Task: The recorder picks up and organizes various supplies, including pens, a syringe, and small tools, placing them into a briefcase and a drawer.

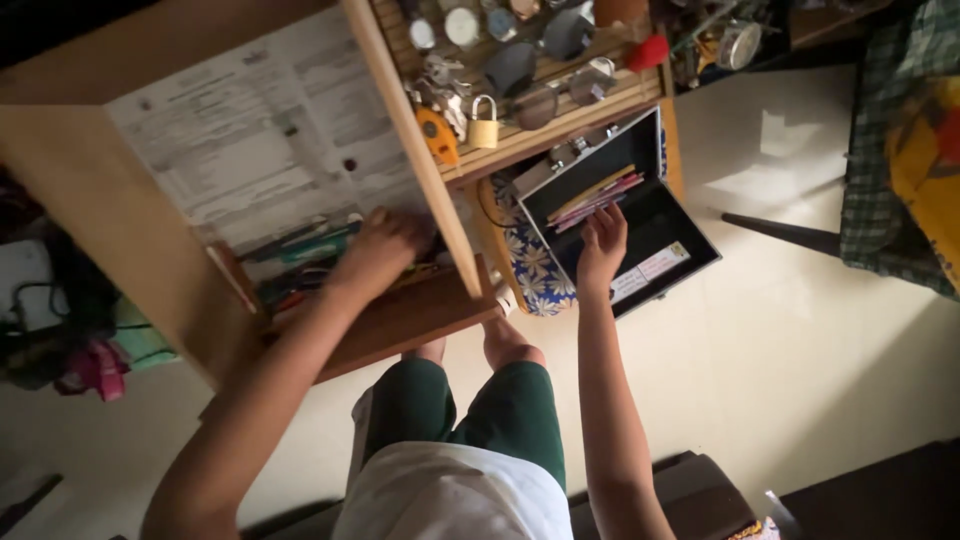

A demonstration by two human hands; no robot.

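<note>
In the head view, a light brown wooden shelf unit [120,230] is seen from above, with a printed white paper sheet [250,130] lying on its upper surface. The left hand [380,250] is reached into the shelf compartment and is laid, fingers curled downward, on a cluster of teal and dark pens and small tools [300,250] lying there; whether anything is actually gripped cannot be told, since the fingertips are hidden.

The right hand [601,245] is held over an open black box with a raised lid [640,225], which stands on the pale tiled floor [800,330] just beside the shelf unit. The fingers are loosely spread and slightly bent, and nothing is seen to be held in them; the fingertips are placed at the edge of a stack of thin pink and yellow strips [597,197] lying inside the box. A blue container with a white flower pattern [530,265] is set between the box and the shelf.

On the slatted wooden upper tray [560,115], a small brass padlock [483,125], an orange tape measure [437,135] and a bunch of grey metal pieces are seen. The person's green shorts [480,410] and white top are visible below.
</note>
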